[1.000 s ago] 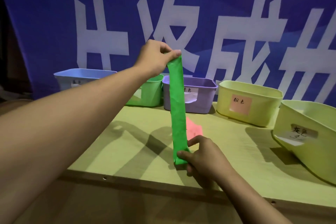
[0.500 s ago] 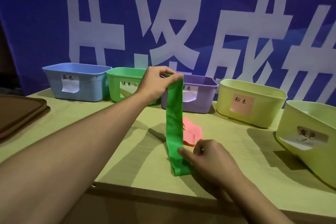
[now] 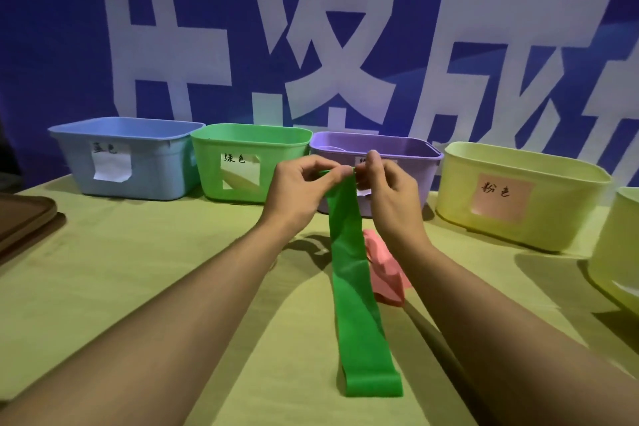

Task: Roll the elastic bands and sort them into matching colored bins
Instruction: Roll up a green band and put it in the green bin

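A long green elastic band (image 3: 356,294) hangs from both hands, its lower end lying flat on the table (image 3: 138,270). My left hand (image 3: 297,190) and my right hand (image 3: 387,194) pinch its top edge side by side, in front of the purple bin (image 3: 408,156). A crumpled pink band (image 3: 383,270) lies on the table just right of the green one. The green bin (image 3: 249,162) stands left of my hands at the back.
Along the back stand a blue bin (image 3: 128,156), the green and purple bins, a yellow bin with a pink label (image 3: 518,194) and another pale bin (image 3: 619,245) at the right edge. A brown tray (image 3: 24,218) sits at the far left. A blue banner hangs behind.
My right hand let go of the band's lower end and rose to join the left at the top edge. The left hand lowered, and the band's lower end now lies on the table.
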